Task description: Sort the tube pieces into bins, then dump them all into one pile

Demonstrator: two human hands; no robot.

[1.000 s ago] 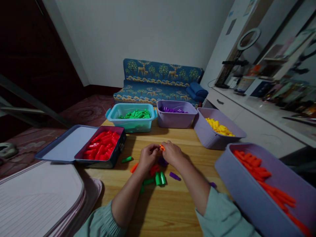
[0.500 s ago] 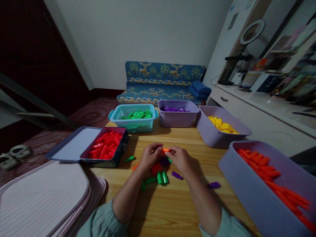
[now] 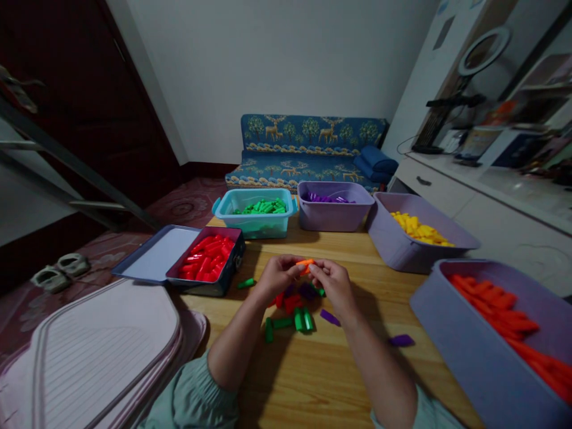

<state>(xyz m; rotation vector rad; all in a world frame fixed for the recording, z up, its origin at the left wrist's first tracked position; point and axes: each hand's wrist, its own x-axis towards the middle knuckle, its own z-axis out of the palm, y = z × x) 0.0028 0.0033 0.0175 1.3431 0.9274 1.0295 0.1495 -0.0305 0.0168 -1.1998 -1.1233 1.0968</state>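
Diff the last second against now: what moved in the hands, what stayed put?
The orange piece was pinched close between both hands a second ago; now the left hand and right hand have drawn slightly apart and hold it by its ends, more of it showing. Nothing was picked up or dropped. The loose pieces on the table and the bins, including the orange bin, lie as before.

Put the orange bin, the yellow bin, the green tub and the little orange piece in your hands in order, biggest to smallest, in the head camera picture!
1. Orange bin, though it is closest to the camera.
2. Yellow bin.
3. Green tub.
4. Orange piece, pinched between left hand and right hand.
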